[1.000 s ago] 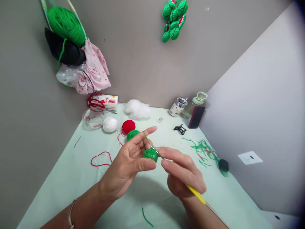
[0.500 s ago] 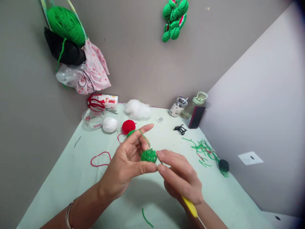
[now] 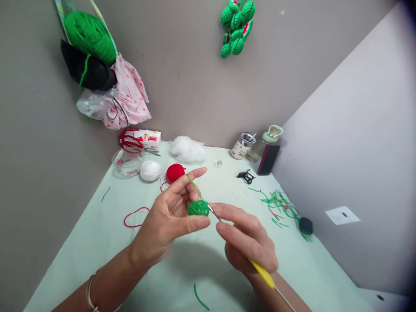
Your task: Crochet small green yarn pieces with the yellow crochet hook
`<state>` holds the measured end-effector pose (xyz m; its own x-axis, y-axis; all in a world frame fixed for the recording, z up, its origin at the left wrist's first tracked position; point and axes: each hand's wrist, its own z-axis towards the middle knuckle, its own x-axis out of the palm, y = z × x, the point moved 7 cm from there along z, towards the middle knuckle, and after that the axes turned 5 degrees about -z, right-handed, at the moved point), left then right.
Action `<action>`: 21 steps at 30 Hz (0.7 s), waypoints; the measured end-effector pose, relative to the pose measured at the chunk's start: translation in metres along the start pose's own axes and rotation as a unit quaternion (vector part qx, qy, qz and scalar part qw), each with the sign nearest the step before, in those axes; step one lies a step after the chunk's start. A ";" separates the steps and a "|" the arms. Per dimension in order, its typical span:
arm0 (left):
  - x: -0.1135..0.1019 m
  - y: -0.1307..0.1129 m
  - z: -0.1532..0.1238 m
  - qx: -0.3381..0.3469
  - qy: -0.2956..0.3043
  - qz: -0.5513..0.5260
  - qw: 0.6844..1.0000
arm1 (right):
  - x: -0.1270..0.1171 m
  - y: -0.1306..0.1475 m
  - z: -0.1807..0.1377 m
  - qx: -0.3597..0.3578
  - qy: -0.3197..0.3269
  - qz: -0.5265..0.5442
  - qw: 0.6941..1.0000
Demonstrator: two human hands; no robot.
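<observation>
Pinching one green crochet piece (image 3: pixel 198 208) in left hand (image 3: pixel 169 221) — right hand (image 3: pixel 250 247) grips one yellow hook (image 3: pixel 262 274); both hands shifted slightly left.

Left hand (image 3: pixel 169 221) pinches, forefinger raised (palm up); right hand (image 3: pixel 250 247) closed in a pencil grip.

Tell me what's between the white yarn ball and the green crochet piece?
A red yarn ball lies between the white yarn ball and the green crochet piece that the left hand pinches, in the head view.
</observation>
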<state>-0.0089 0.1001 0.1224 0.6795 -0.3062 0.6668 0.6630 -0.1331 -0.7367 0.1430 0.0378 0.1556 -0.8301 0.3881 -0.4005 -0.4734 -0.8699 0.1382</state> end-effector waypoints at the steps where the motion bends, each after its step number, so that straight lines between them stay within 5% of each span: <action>1: -0.001 -0.001 0.000 0.006 0.000 0.011 1.000 | 0.000 0.001 0.001 0.006 0.010 -0.006 1.000; 7: -0.006 -0.003 0.000 0.042 -0.019 0.076 0.996 | 0.002 0.007 0.002 0.005 0.053 -0.012 0.999; 16: -0.010 -0.004 -0.002 0.100 -0.088 0.139 0.981 | 0.009 0.011 0.006 -0.065 0.030 -0.075 0.995; 21: -0.030 -0.009 0.009 0.084 -0.121 0.130 0.981 | -0.005 0.000 0.011 0.011 -0.038 -0.050 0.998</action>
<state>-0.0323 0.1189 0.1103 0.8737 -0.0741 0.4808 0.4858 0.0830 -0.8701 0.1440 0.0391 0.1679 -0.7979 0.4952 -0.3438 -0.5605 -0.8194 0.1205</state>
